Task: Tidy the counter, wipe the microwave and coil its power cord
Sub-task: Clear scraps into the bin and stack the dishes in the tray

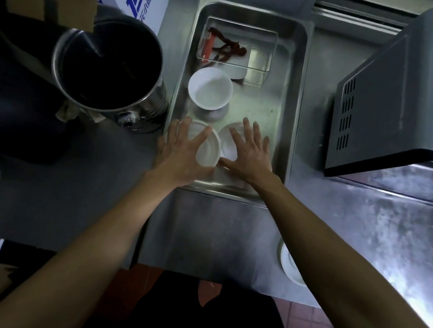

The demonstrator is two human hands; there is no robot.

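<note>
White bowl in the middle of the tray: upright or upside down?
Upright: the white bowl shows its open hollow, standing in the steel tray.

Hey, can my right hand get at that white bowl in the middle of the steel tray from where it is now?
Probably yes. The right hand lies open inside the steel tray, and the white bowl stands uncovered just beyond its fingertips.

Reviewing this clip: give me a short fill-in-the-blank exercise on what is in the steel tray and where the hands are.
1. Both hands, the left hand and the right hand, reach into the steel ____.
2. The clear container at the tray's far end holds dried red ____.
3. The white bowl in the tray stands ____ and looks empty.
4. The grey microwave sits to the tray's ____.

Missing words: tray; chillies; upright; right
</note>
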